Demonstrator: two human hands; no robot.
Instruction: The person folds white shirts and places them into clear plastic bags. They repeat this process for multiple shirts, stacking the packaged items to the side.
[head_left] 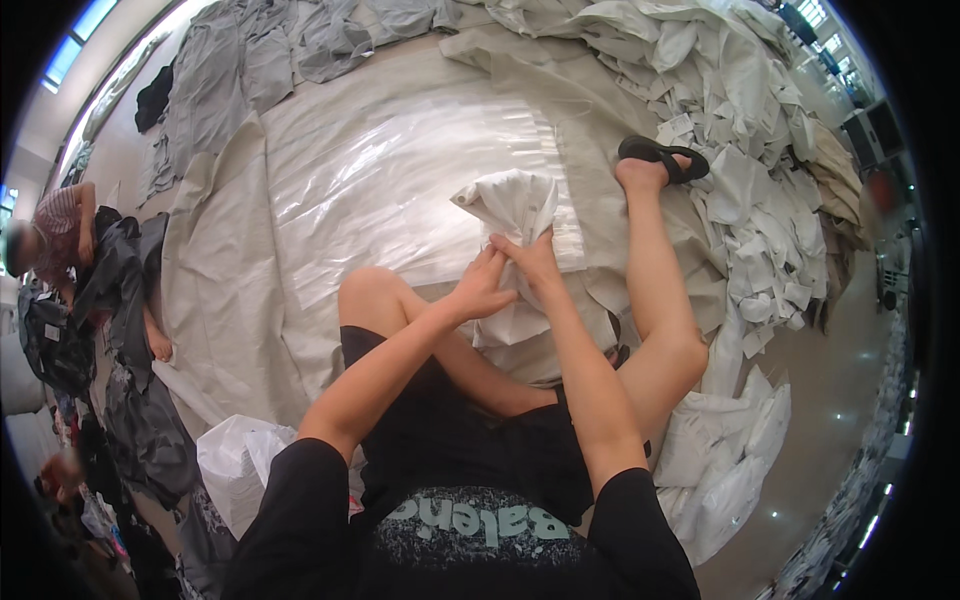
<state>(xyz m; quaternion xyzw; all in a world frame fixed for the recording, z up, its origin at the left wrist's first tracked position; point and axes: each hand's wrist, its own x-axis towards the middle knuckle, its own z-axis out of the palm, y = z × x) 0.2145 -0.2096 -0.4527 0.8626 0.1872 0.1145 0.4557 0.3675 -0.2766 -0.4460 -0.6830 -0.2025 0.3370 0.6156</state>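
I sit on the floor with my legs stretched out. My left hand (482,288) and my right hand (532,258) meet in front of me. Both grip a bunched white fabric piece (515,205) that stands up above my fingers and hangs down between my legs. The fabric is held over a clear plastic sheet (380,190) spread on a light grey cloth (220,290). My right foot wears a black sandal (662,155) beyond the sheet's right edge.
A large heap of white fabric pieces (740,190) lies along the right. A smaller stack (735,460) sits by my right hip. A white plastic bag (235,465) is at my left hip. Grey garments (240,60) lie at the back. Another person (60,240) sits at far left with dark clothing (115,300).
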